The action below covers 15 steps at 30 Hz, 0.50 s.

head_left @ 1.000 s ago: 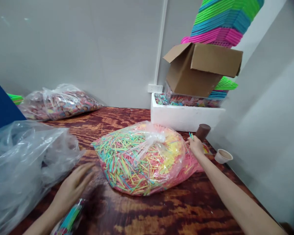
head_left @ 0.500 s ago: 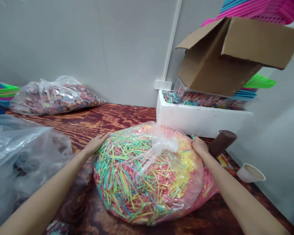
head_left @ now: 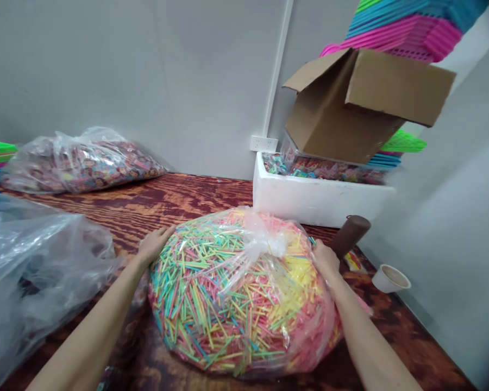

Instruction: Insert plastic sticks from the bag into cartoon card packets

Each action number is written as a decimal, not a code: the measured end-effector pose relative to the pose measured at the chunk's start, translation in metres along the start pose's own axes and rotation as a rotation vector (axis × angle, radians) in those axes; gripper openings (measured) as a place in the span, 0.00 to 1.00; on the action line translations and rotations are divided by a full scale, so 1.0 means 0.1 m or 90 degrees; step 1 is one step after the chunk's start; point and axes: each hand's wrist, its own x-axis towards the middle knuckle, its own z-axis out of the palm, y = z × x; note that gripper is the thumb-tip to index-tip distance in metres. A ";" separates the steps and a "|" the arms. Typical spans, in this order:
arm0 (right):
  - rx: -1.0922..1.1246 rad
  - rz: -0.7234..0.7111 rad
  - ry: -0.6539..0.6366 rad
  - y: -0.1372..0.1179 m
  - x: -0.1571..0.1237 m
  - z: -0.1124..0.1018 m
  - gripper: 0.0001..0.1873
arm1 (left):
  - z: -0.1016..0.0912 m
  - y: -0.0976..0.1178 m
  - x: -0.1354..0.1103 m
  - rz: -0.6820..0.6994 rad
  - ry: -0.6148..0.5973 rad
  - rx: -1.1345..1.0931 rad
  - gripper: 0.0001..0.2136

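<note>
A big knotted clear plastic bag (head_left: 212,304) full of thin, straw-like sticks in green, yellow, pink and blue lies on the table before me. Against its upper left side rests my left hand (head_left: 157,244), fingers stretched out along the plastic. My right hand (head_left: 325,259) is at the bag's right side, its fingers closed and partly hidden. A few thin blue-green sticks (head_left: 312,240) poke out at its fingertips. The white knot (head_left: 269,244) sits on top of the bag between both hands.
Behind the bag stands a white foam box (head_left: 318,198) with small packets, topped by an open cardboard box (head_left: 330,119). A brown cylinder (head_left: 352,234) and a paper cup (head_left: 391,278) stand right. Loose clear plastic (head_left: 44,260) and a filled bag (head_left: 85,165) lie left.
The view has shifted a little, so most things appear farther left. Both hands stay at the bag's sides, and the pink part at its right now bulges closer in.
</note>
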 end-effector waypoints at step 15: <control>-0.042 0.026 -0.038 0.52 -0.88 -0.17 0.26 | 0.00 0.06 -0.91 0.001 0.012 -0.017 0.23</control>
